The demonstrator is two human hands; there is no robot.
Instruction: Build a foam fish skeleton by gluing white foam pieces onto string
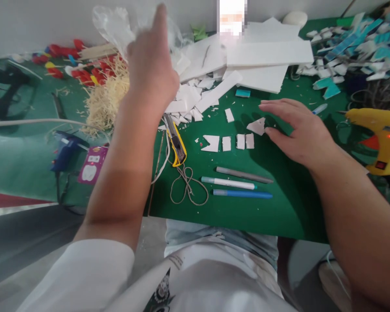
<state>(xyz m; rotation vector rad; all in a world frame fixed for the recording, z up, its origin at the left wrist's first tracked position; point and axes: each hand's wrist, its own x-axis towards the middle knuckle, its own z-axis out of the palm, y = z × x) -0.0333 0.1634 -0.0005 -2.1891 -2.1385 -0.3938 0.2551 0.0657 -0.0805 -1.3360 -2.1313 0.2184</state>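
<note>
My left hand (pixel 152 60) is raised over the far side of the table, one finger stretched forward; its other fingers are partly hidden, and I see nothing held in it. My right hand (pixel 294 125) is open, thumb and fingers apart. Beside its thumb tip is a jagged white foam board piece (pixel 256 126); whether they touch I cannot tell. Nearer me lie a notched white piece (pixel 211 143) and several small white rectangles (pixel 226 143). In front of these rest a grey pen (pixel 243 174), a white marker (pixel 229 183) and a blue pen (pixel 242 194).
A yellow utility knife (pixel 176 143) lies beside a looped cord (pixel 189 186). White boards (pixel 266 54) and scraps cover the back. At right is a yellow glue gun (pixel 378 130) with its light on; at left, a blue glue gun (pixel 66 147) and wood shavings (pixel 104 99).
</note>
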